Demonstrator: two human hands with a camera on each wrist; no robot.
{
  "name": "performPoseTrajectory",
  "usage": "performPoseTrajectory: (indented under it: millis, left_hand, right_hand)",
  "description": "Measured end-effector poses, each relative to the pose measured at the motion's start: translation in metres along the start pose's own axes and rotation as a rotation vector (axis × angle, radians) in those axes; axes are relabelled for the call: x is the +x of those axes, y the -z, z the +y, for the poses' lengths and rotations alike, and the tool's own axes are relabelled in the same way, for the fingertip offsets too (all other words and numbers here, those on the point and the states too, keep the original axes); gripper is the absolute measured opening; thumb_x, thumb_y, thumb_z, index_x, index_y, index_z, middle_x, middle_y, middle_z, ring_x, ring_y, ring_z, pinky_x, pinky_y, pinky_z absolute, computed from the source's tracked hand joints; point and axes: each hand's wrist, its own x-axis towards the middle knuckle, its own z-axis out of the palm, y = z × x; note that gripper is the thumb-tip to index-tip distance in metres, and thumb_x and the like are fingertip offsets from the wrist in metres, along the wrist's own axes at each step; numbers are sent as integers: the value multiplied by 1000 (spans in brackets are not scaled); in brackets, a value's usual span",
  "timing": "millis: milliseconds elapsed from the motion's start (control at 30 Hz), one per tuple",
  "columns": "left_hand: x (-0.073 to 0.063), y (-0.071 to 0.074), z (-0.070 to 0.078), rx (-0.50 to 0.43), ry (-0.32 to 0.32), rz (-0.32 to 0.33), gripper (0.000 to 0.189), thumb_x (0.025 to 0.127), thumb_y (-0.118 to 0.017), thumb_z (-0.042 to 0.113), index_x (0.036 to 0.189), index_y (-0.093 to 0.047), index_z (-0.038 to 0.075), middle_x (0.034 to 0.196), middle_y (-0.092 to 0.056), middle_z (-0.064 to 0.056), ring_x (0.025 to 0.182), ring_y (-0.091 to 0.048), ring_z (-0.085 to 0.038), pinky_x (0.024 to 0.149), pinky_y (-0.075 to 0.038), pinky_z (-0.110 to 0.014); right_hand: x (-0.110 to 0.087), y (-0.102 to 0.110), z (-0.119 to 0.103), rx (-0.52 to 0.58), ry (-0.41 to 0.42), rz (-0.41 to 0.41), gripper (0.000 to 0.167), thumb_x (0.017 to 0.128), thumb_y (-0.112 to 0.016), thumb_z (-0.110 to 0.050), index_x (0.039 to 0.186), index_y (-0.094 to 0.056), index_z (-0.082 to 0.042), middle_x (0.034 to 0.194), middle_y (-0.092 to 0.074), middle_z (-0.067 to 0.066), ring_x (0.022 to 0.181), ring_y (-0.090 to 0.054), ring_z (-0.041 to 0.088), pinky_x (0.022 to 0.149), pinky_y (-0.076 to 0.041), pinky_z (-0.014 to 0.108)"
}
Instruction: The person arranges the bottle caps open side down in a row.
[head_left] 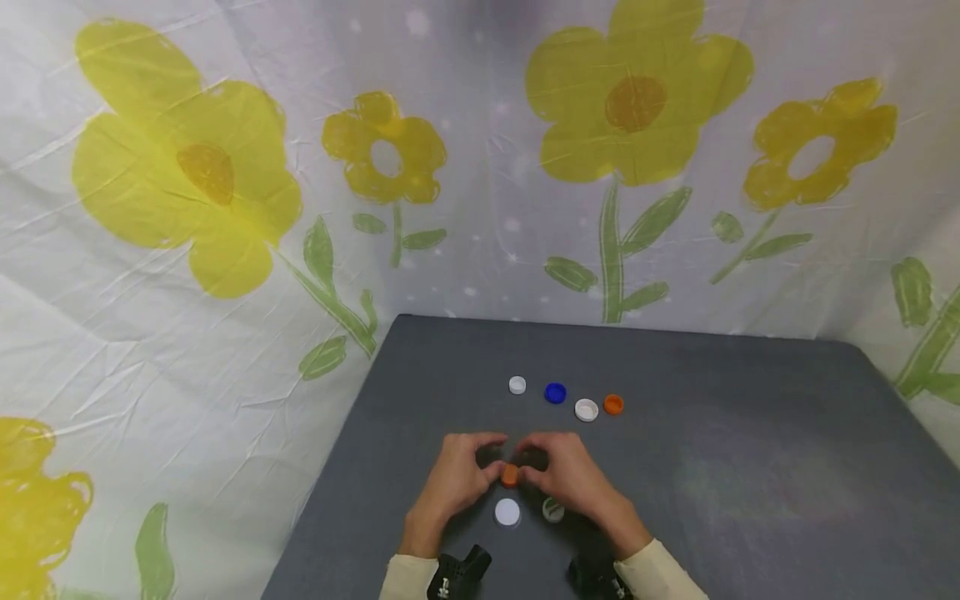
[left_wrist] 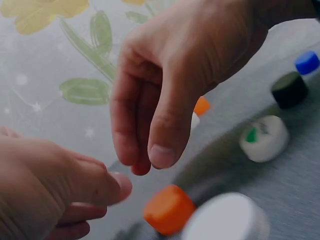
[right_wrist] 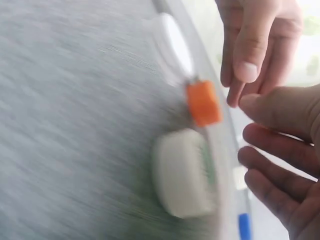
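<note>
An orange bottle cap (head_left: 510,476) stands on the dark grey table between my two hands. Left of it is my left hand (head_left: 461,471), its thumb and fingers loosely bent and holding nothing. From the other side my right hand (head_left: 558,469) comes in, thumb and fingers also apart with nothing between them. In the left wrist view, both sets of fingertips hover above the orange cap (left_wrist: 170,210). A round white lid (head_left: 507,512) lies nearer the body. Beside it, under the right wrist, sits a whitish lid with a green mark (head_left: 553,510).
Farther back are a small white cap (head_left: 517,385), a blue cap (head_left: 556,393), a larger white cap (head_left: 587,410) and an orange cap (head_left: 613,405). The left wrist view also has a black cap (left_wrist: 289,90) and another blue cap (left_wrist: 307,62). Flowered cloth (head_left: 480,167) hangs behind the table.
</note>
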Motion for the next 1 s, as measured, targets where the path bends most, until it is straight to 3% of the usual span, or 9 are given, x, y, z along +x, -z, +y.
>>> performPoseTrajectory:
  millis: [233, 533, 767, 1000]
  left_hand:
    - [36, 15, -3, -86, -7, 23, 39, 91, -89, 12, 128, -81, 5, 125, -82, -7, 123, -76, -28, 108, -59, -51]
    - [77, 23, -12, -253, 4, 61, 42, 94, -88, 13, 134, -78, 8, 133, -79, -8, 131, -73, -28, 112, -57, -52]
    - [102, 19, -23, -274, 17, 71, 37, 95, -86, 12, 131, -80, 11, 131, -81, -5, 129, -74, -26, 113, -57, -49]
    - [117, 6, -43, -263, 35, 52, 35, 94, -86, 8, 128, -80, 3, 127, -82, -10, 124, -76, -31, 109, -59, -52]
  right_hand:
    - [21, 35, 5, 74, -20, 42, 28, 92, -88, -13, 119, -82, -10, 115, -83, 7, 109, -78, 35, 95, -63, 57]
    - [57, 73, 21, 159, -84, 123, 29, 96, -86, -18, 124, -81, -13, 125, -81, 10, 118, -76, 35, 101, -61, 60]
    - [83, 77, 38, 150, -56, 117, 31, 97, -84, -17, 128, -79, -13, 129, -80, 9, 122, -74, 35, 105, -59, 59]
    - [103, 61, 58, 222, -76, 56, 35, 96, -84, -13, 130, -78, -6, 129, -79, 12, 122, -74, 35, 106, -59, 57]
